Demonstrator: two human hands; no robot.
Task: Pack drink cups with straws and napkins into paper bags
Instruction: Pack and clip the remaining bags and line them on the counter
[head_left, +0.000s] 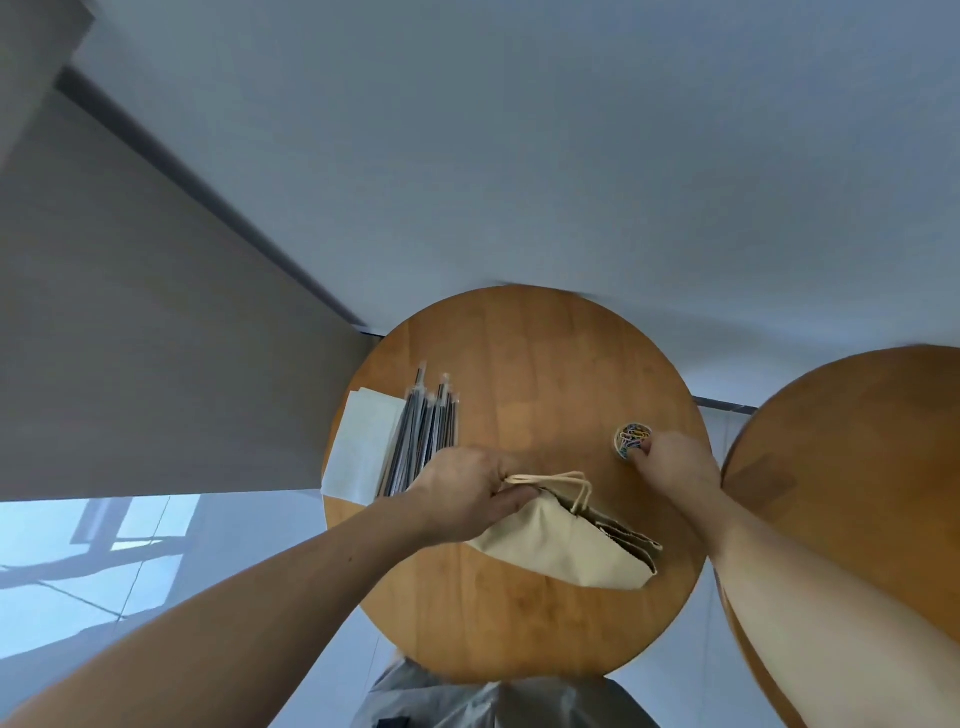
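The paper bag (571, 545) lies flat on the table (545, 364), its long axis running from the cord handles rightward and toward the person; the left hand (467, 493) grips the handle end, just beside the straws (426, 436) and napkins (358, 447). The right hand (675, 462) touches the tub of paper clips (631, 439); whether it pinches anything is unclear; no cup shows.

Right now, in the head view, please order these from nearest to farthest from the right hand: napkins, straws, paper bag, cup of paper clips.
Measured from the right hand:
1. The cup of paper clips, at its fingertips.
2. The paper bag, in the middle, held by the left hand.
3. The straws, left of the middle.
4. The napkins, farthest left.
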